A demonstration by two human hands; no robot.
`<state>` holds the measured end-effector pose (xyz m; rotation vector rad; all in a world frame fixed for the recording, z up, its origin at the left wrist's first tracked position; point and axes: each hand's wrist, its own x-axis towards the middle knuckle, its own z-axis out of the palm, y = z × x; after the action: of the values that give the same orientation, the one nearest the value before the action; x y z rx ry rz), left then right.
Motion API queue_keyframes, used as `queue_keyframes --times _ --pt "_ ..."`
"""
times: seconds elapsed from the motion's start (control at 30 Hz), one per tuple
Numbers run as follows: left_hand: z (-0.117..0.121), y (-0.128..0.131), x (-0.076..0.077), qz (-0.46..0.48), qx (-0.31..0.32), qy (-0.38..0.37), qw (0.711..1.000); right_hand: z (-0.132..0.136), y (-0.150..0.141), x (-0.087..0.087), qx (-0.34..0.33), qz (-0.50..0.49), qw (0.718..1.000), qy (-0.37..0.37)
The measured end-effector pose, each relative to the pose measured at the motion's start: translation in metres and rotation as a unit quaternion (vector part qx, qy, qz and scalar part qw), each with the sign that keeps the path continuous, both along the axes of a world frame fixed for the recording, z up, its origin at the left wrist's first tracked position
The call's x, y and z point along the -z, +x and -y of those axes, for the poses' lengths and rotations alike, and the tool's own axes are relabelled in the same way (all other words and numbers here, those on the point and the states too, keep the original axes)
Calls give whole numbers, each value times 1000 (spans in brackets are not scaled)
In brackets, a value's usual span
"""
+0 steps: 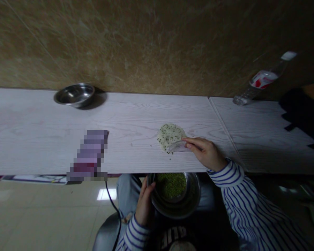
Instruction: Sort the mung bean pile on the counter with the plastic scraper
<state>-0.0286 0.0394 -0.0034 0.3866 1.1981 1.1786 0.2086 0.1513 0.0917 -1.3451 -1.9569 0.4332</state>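
My right hand [205, 152] is closed on a clear curved plastic piece [176, 146], whose exact kind I cannot make out. It rests at the near right side of a small pile of white grains, apparently rice, mixed with green beans [170, 135] on the table. Below the table's front edge, my left hand [146, 200] grips the left rim of a metal bowl [195, 195]. Small green beans [171, 184], like mung beans, lie inside that bowl. A few loose beans are scattered near the pile.
An empty-looking metal bowl [77, 96] stands at the back left of the pale wooden table [131, 115]. A blurred-out flat object [90, 153] lies left of the pile, with a cable [112, 202] below. A plastic bottle [263, 79] stands back right, beside a dark item [303, 111].
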Motion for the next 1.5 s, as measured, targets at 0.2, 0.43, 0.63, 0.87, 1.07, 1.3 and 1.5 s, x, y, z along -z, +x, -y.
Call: queue_keyframes --times 0.2,0.43,0.63,0.87,1.07,1.3,1.5 --pt "0 -1 -4 51 -5 -22 998 0 -1 2 6 -6 1000 -11" --pt "0 0 -5 48 -2 -26 999 0 -5 -4 -1 -1 1000 6" --pt "1 -1 -9 75 -18 -40 996 -29 -32 -21 -45 55 997 23" --pt "3 -8 -5 97 -24 -26 995 -67 -69 -25 -112 92 989 -33" --pt "3 -11 2 96 -26 -19 995 -67 -55 -27 -152 63 979 -118" --pt "0 -7 -9 104 -18 -8 994 -73 -41 -41 -69 71 993 -70" --pt "0 -8 -8 86 -19 -4 996 -79 -50 -48 -41 177 983 -26"
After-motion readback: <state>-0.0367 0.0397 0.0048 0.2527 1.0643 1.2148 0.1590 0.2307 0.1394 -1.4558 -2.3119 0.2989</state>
